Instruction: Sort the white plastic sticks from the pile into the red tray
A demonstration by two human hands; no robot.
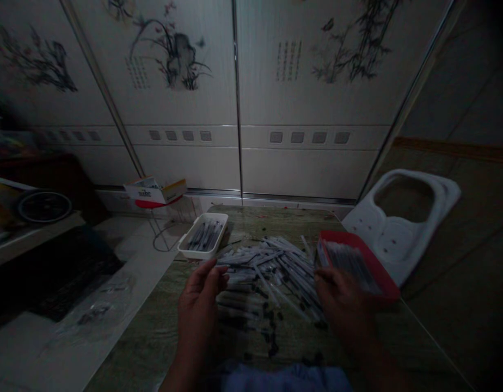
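Observation:
My left hand (201,291) hovers at the left edge of a pile of clear and whitish pen tubes (271,256), its thumb and fingers pinched together. Whatever lies between those fingertips is too dim to make out. On the pile's right side my right hand (339,291) is also closed in a pinch, beside a red basket (384,283) of pale slim pen parts. A thin dark bit shows at its fingertips, too blurred to name. Small black pieces like pen caps (273,337) lie scattered on the wooden table (153,326) between my wrists.
A white tray (185,245) with dark-filled pens stands on the table's far left. Beyond it, a printed box (143,193) rests on a red stool. A white plastic chair (392,239) is at the right. Patterned sliding doors (186,109) close off the back.

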